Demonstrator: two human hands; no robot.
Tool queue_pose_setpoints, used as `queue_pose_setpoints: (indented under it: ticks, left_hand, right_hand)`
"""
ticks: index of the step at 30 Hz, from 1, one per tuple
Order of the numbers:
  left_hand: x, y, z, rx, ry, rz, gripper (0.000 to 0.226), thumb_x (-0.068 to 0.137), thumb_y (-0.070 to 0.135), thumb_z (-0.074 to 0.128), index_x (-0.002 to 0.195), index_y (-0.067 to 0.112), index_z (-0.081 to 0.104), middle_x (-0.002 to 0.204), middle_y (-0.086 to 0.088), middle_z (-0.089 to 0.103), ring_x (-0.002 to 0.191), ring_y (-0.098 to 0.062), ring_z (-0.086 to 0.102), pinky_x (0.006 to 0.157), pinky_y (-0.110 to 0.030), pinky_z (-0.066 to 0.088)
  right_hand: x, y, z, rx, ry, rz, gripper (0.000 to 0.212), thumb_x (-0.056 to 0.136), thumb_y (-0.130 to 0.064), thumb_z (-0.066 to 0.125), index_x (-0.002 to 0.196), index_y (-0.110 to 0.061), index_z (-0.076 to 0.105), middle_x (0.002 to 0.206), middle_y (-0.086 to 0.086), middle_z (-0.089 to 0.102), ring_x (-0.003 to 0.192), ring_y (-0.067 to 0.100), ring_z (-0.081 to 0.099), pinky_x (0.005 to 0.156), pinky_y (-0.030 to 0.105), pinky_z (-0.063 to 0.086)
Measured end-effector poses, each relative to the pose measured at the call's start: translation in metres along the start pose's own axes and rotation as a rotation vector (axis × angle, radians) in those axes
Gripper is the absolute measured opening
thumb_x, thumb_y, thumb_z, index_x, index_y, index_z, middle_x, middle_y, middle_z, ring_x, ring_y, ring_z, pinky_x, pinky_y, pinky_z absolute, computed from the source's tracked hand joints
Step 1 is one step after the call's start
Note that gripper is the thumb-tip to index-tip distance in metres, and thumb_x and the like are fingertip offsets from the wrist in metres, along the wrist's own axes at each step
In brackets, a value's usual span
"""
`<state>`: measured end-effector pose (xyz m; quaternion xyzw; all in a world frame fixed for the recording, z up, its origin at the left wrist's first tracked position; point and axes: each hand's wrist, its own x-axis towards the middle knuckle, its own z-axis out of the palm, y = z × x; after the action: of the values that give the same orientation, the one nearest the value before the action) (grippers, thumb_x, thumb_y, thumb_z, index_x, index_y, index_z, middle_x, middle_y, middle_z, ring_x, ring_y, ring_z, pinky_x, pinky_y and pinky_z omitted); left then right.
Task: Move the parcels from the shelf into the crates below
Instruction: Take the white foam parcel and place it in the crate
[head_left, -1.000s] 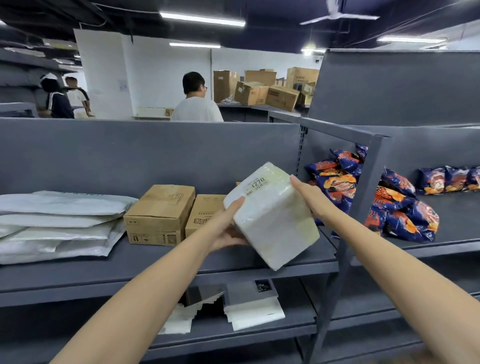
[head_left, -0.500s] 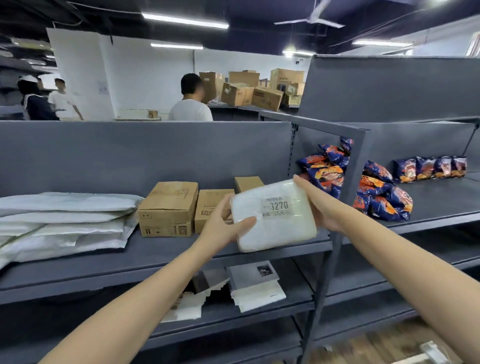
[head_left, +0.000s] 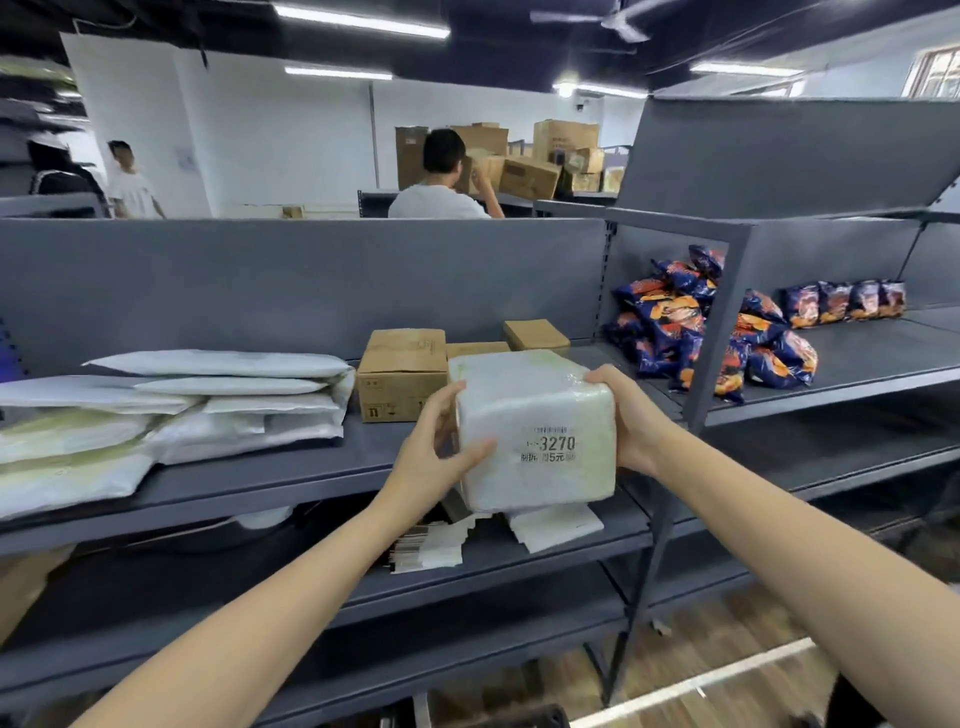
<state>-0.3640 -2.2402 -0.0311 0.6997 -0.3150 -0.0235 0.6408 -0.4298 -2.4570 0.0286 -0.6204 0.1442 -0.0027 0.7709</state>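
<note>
Roomiest spot is the right of the frame: the grey metal shelf board (head_left: 872, 358) is bare between the heap of blue-and-orange snack bags (head_left: 670, 322) and the short row of matching dark snack packets (head_left: 844, 304) at the back. The grey metal upright post (head_left: 719, 322) cuts right through that heap, so no sideways pass there.

Left bay is tighter. The stack of white plastic mailer bags (head_left: 171, 410) sits right up against the brown cardboard box (head_left: 402, 371), leaving only the front strip of the grey left shelf board (head_left: 270, 480) free. Centre is plugged by the white plastic-wrapped parcel (head_left: 535, 431). The wooden floor (head_left: 727, 644) at lower right is open.
</note>
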Motion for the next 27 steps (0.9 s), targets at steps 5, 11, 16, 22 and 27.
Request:
queue_pose_setpoints:
  ticks: [5,11,16,22,27]
  left_hand:
    - [-0.011,0.016,-0.027,-0.284,0.131,-0.386,0.043,0.09,0.049,0.054,0.126,0.026,0.051,0.128,0.003,0.057,0.111,-0.016,0.058,0.078,-0.038,0.054]
    - [-0.028,0.017,-0.064,-0.389,-0.126,-0.68,0.068,0.067,0.07,0.063,0.122,0.032,0.049,0.121,-0.021,0.062,0.109,-0.039,0.061,0.083,-0.05,0.054]
    - [-0.033,0.02,-0.069,-0.291,-0.019,-0.642,0.055,0.081,0.062,0.054,0.13,0.039,0.044,0.118,-0.016,0.064,0.097,-0.038,0.063,0.076,-0.047,0.055]
    - [-0.043,0.019,-0.058,-0.108,0.098,-0.476,0.066,0.085,0.038,0.064,0.139,0.044,0.026,0.108,0.014,0.058,0.102,-0.017,0.057,0.084,-0.039,0.049]
    - [-0.046,0.023,-0.04,0.167,0.091,-0.316,0.085,0.061,0.048,0.074,0.131,0.037,0.028,0.117,0.012,0.054,0.109,-0.012,0.053,0.092,-0.034,0.046]
  right_hand:
    - [-0.015,0.028,0.025,0.09,0.019,-0.093,0.032,0.089,-0.025,0.042,0.117,-0.021,0.058,0.106,0.012,0.067,0.089,0.029,0.061,0.082,0.04,0.048]
    - [-0.025,0.043,0.048,0.056,-0.179,-0.227,0.045,0.079,-0.023,0.047,0.121,-0.038,0.053,0.113,-0.002,0.068,0.096,0.022,0.064,0.077,0.035,0.053]
    - [-0.026,0.039,0.056,-0.171,-0.265,-0.241,0.061,0.064,-0.029,0.054,0.123,-0.043,0.051,0.121,-0.01,0.065,0.105,0.014,0.063,0.078,0.028,0.052]
    - [-0.023,0.041,0.071,-0.802,0.003,-0.309,0.064,0.091,-0.025,0.047,0.15,-0.023,0.022,0.152,-0.003,0.033,0.138,0.023,0.033,0.109,0.039,0.031]
    - [-0.023,0.041,0.101,-0.806,0.062,-0.205,0.068,0.096,-0.045,0.043,0.152,-0.017,0.014,0.158,0.004,0.019,0.143,0.025,0.023,0.111,0.037,0.025]
